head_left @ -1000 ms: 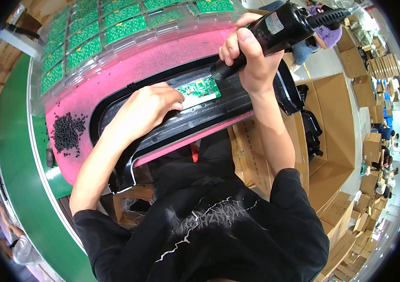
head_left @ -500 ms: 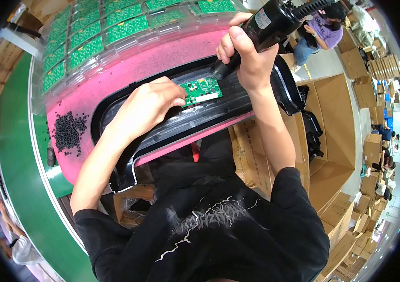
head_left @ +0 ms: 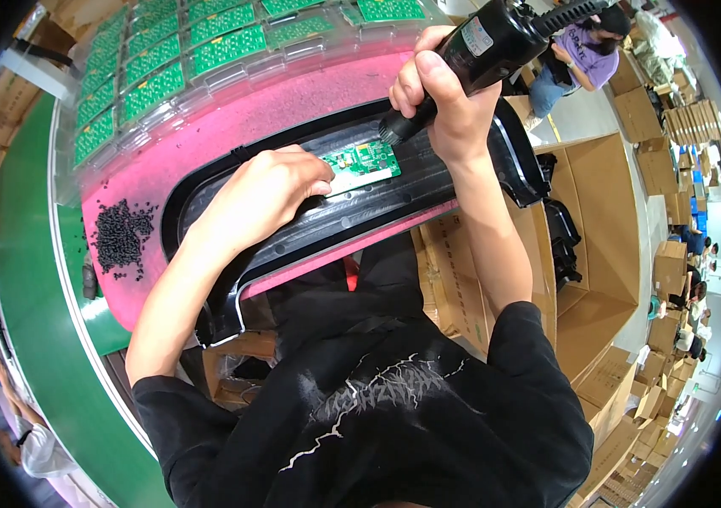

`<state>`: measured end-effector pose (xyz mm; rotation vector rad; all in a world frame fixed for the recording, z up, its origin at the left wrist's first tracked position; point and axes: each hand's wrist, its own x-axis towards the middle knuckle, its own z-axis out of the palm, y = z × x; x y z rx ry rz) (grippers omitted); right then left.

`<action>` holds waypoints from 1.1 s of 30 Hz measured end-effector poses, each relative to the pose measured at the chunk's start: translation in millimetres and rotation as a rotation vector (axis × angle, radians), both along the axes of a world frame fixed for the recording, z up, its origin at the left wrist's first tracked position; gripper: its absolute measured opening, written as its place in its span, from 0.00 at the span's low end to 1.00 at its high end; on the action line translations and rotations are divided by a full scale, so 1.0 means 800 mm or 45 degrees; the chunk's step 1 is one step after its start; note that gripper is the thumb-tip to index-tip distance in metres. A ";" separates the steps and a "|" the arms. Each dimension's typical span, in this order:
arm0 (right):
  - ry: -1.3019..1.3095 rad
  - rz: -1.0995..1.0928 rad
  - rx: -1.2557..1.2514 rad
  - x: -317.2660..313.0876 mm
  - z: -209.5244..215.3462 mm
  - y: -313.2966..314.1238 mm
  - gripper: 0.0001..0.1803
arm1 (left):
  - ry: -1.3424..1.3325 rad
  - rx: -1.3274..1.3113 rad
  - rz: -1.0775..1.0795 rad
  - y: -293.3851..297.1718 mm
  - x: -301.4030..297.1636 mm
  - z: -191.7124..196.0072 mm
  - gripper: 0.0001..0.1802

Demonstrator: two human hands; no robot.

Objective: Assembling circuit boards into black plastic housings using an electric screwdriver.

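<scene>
A black electric screwdriver [head_left: 483, 42] with a thick cord is gripped in my right hand [head_left: 454, 106]. Its dark tip points down at the far right corner of a green circuit board [head_left: 369, 161]; whether it touches, I cannot tell. The board lies inside a long black plastic housing [head_left: 335, 227], which rests across a pink mat. My left hand [head_left: 280, 186] has its fingers bent and pressed together on the board's left end, covering that part. What sits under the screwdriver tip is too small to make out.
Several small black screws [head_left: 122, 237] lie heaped on the pink mat [head_left: 293, 89] at the left. Clear plastic trays [head_left: 199, 97] of green boards stand at the back. An open cardboard box [head_left: 602, 220] is on the right, with black parts beside it. Another person [head_left: 585, 55] sits beyond.
Both hands hold nearly the same positions. More of the pale strip along the board's near edge shows now, and the screwdriver has shifted only slightly.
</scene>
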<state>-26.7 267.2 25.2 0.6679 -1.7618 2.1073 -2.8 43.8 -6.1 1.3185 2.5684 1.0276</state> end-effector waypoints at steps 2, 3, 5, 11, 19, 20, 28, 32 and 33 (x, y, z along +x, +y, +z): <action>-0.011 0.056 -0.002 -0.003 -0.002 0.002 0.11 | -0.019 0.003 0.007 0.001 -0.001 -0.001 0.08; -0.017 0.112 -0.006 -0.004 -0.003 0.002 0.10 | -0.035 0.004 0.014 0.001 -0.001 -0.001 0.08; -0.055 0.103 0.035 -0.004 0.000 -0.002 0.10 | -0.068 -0.004 0.027 0.001 -0.002 -0.002 0.08; -0.060 0.042 0.152 -0.001 0.002 -0.012 0.16 | -0.137 -0.016 0.043 0.002 -0.002 0.002 0.08; -0.074 0.273 -0.085 -0.005 -0.002 -0.002 0.09 | -0.114 -0.039 0.061 0.003 0.000 0.001 0.08; -0.071 0.193 0.045 -0.003 0.000 -0.003 0.12 | -0.100 -0.033 0.061 0.003 0.000 0.000 0.09; 0.134 0.311 -0.277 0.031 0.022 -0.012 0.21 | 0.013 0.048 0.020 -0.002 0.000 0.001 0.09; 0.286 0.537 -0.440 0.051 0.049 -0.017 0.29 | 0.002 0.366 0.073 -0.004 0.002 0.008 0.08; 0.299 0.565 -0.440 0.053 0.052 -0.018 0.30 | -0.014 0.369 0.074 -0.006 0.004 0.013 0.08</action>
